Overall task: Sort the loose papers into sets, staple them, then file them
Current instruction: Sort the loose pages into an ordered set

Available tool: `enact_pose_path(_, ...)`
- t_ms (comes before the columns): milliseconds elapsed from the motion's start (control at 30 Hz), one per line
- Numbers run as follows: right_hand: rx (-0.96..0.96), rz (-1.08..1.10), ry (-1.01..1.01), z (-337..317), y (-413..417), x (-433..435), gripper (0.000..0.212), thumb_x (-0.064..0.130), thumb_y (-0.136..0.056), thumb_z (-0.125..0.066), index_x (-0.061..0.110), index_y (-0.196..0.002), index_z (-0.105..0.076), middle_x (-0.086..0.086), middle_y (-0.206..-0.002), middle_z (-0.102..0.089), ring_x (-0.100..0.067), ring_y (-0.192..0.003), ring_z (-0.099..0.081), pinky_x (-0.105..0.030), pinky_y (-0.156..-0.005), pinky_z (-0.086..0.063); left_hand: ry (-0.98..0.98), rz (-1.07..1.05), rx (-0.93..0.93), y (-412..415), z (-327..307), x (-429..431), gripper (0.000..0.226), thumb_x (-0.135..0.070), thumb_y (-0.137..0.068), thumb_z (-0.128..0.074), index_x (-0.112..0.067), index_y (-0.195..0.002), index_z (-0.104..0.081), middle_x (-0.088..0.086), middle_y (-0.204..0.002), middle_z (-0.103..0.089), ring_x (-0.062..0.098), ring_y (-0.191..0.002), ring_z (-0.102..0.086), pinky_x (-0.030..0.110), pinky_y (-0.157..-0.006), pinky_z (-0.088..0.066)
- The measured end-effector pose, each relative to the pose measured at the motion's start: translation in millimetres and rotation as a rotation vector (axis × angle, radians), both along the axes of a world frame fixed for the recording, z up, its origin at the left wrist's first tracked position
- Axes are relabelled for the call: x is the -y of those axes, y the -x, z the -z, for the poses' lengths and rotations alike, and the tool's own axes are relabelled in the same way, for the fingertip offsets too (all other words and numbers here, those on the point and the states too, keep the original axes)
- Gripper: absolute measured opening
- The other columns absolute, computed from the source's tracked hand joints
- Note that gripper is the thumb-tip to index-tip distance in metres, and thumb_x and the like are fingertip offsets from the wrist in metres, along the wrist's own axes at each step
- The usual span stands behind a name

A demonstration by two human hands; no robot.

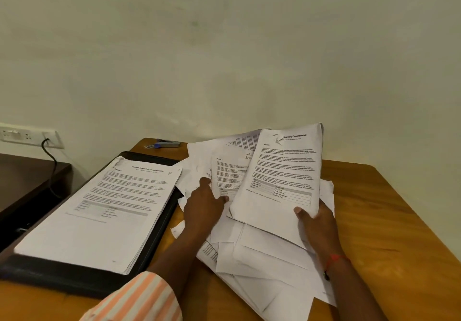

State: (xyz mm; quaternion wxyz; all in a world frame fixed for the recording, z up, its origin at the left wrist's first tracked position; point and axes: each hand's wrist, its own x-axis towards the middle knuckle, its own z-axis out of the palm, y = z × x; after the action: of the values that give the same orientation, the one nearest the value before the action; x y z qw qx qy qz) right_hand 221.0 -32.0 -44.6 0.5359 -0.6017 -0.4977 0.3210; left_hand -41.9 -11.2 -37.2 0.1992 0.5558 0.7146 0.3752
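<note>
Right hand (316,223) gripped a paper set (282,171), thumb on top; left hand (204,206) pinched a loose sheet (229,173) over the paper pile (262,266). Stapler (166,143) sat beyond the folder (62,278).

A folder (74,280) lies on the left of the table (386,221) with a stack of papers (99,216) on it. The loose papers (269,266) lie to its right. The stapler (166,143) sits behind the folder, by the wall (224,59)
</note>
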Motion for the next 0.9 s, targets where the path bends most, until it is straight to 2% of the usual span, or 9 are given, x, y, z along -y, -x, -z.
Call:
enact_pose_path(133, 0.009, -0.003, 0.0, 0, 0, 0, 0.048, 0.003, -0.093, -0.067, 0.014, -0.138, -0.055, -0.005, -0.135, -0.062, -0.027, -0.128, -0.055, -0.04, -0.108, -0.044, -0.046, 0.0, 0.092, 2, 3, -3, 0.046, -0.029, -0.092, -0.074, -0.02, -0.133, -0.055, 0.0, -0.126, -0.069, 0.019, -0.103, -0.068, 0.028, -0.078, -0.052)
enact_pose_path(200, 0.007, -0.004, 0.0, 0, 1, 0, 0.048, 0.004, -0.093, -0.067, 0.015, -0.139, -0.055, -0.006, -0.136, -0.061, -0.027, -0.128, -0.054, -0.043, -0.108, -0.044, -0.114, -0.023, 0.138, 4, 2, -4, 0.029, -0.022, -0.096, -0.07, -0.017, -0.124, -0.065, 0.001, -0.12, -0.071, 0.014, -0.094, -0.065, 0.025, -0.076, -0.048)
enact_pose_path(267, 0.004, -0.001, -0.002, 1, 1, 0, 0.049, 0.004, -0.093, -0.067, 0.015, -0.139, -0.054, -0.006, -0.137, -0.061, -0.028, -0.129, -0.054, -0.047, -0.109, -0.044, -0.173, -0.078, 0.223, 7, 1, -7, 0.018, -0.021, -0.099, -0.065, -0.015, -0.116, -0.07, 0.001, -0.113, -0.071, 0.014, -0.091, -0.064, 0.027, -0.074, -0.051)
enact_pose_path(367, -0.014, 0.004, -0.019, 2, 0, 0, 0.049, 0.004, -0.093, -0.068, 0.016, -0.138, -0.055, -0.006, -0.135, -0.062, -0.027, -0.128, -0.055, -0.051, -0.109, -0.045, -0.241, -0.19, 0.448, 16, -3, -14, 0.019, -0.023, -0.101, -0.062, -0.013, -0.115, -0.07, 0.001, -0.105, -0.071, 0.021, -0.095, -0.068, 0.04, -0.084, -0.059)
enact_pose_path(433, -0.028, 0.008, -0.03, 3, -2, 0, 0.048, 0.004, -0.093, -0.068, 0.016, -0.138, -0.056, -0.006, -0.134, -0.063, -0.027, -0.126, -0.056, -0.052, -0.109, -0.046, -0.259, -0.253, 0.555, 25, -6, -17, 0.018, -0.024, -0.101, -0.062, -0.013, -0.112, -0.071, 0.002, -0.102, -0.072, 0.023, -0.095, -0.068, 0.047, -0.089, -0.059)
enact_pose_path(600, -0.043, 0.0, -0.053, 2, -3, -1, 0.046, 0.004, -0.093, -0.067, 0.014, -0.137, -0.056, -0.004, -0.132, -0.063, -0.027, -0.126, -0.057, -0.051, -0.107, -0.046, -0.276, -0.339, 0.746, 41, -8, -20, 0.017, -0.029, -0.101, -0.062, -0.015, -0.108, -0.07, 0.003, -0.103, -0.072, 0.023, -0.098, -0.068, 0.046, -0.093, -0.056)
enact_pose_path(700, -0.066, -0.003, -0.057, 2, -2, -1, 0.044, 0.004, -0.094, -0.067, 0.016, -0.135, -0.056, -0.001, -0.127, -0.063, -0.027, -0.125, -0.057, -0.05, -0.106, -0.046, -0.29, -0.327, 0.791, 42, -9, -21, 0.015, -0.029, -0.1, -0.063, -0.017, -0.107, -0.07, 0.001, -0.104, -0.073, 0.021, -0.097, -0.068, 0.047, -0.095, -0.056)
enact_pose_path(900, -0.097, -0.021, -0.077, 1, 1, 2, 0.044, 0.004, -0.093, -0.067, 0.019, -0.133, -0.057, -0.004, -0.131, -0.064, -0.029, -0.126, -0.057, -0.053, -0.106, -0.047, -0.298, -0.304, 0.829, 42, -10, -19, 0.016, -0.028, -0.099, -0.065, -0.017, -0.109, -0.071, 0.001, -0.104, -0.074, 0.022, -0.098, -0.07, 0.05, -0.096, -0.056)
